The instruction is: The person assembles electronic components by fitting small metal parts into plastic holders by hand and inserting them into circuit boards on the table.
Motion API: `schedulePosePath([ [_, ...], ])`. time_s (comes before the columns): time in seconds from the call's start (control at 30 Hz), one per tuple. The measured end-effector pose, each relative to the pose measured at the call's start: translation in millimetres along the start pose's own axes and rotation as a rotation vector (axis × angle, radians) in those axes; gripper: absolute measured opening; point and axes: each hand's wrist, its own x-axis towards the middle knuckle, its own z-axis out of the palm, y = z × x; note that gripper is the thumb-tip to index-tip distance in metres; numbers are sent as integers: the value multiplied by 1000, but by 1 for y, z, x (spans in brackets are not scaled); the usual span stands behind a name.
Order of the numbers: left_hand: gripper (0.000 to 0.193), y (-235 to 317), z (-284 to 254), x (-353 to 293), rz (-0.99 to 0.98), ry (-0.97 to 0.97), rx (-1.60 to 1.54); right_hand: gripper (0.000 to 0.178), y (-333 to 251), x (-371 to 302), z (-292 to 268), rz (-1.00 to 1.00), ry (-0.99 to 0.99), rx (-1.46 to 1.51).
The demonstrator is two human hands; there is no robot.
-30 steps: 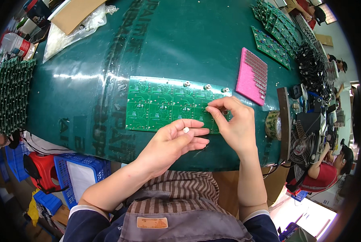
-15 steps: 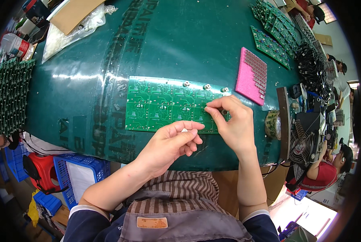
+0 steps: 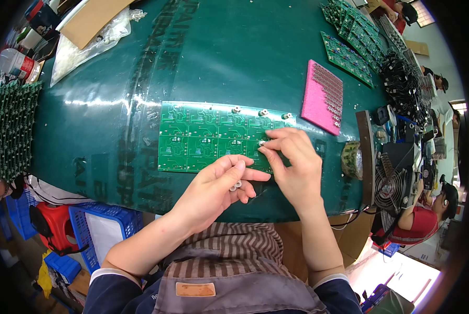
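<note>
A green circuit board panel [image 3: 179, 149] lies flat on the table in front of me. Three small round metal-and-white parts stand along its far side, one of them a cylindrical part [image 3: 263, 112]. My right hand [image 3: 297, 165] is over the board's right end, thumb and forefinger pinching a small whitish part [image 3: 261, 143] at the board surface. At the near edge of the board, my left hand [image 3: 221, 180] is half curled, palm up, with a few small white spacers [image 3: 237, 184] resting in its fingers.
A pink foam block [image 3: 318, 112] holding rows of small metal parts lies to the right. Stacked circuit boards [image 3: 357, 39] are at the far right, more boards [image 3: 12, 125] at the left. A tape roll [image 3: 351, 159] sits by the right edge. A plastic bag [image 3: 87, 49] lies far left.
My right fingertips have shifted slightly left and nearer, with a whitish part now showing between them. My left hand has turned, exposing white spacers below its thumb.
</note>
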Motion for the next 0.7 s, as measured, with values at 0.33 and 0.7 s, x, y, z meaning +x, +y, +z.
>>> schedulePosePath([
  [0.33,20,0,-2,0,22,-22,199,11,83,21,-48,232,261,-442],
  [0.7,17,-4,-2,4,91,-23,135,6,47,15,-38,338,206,-138],
])
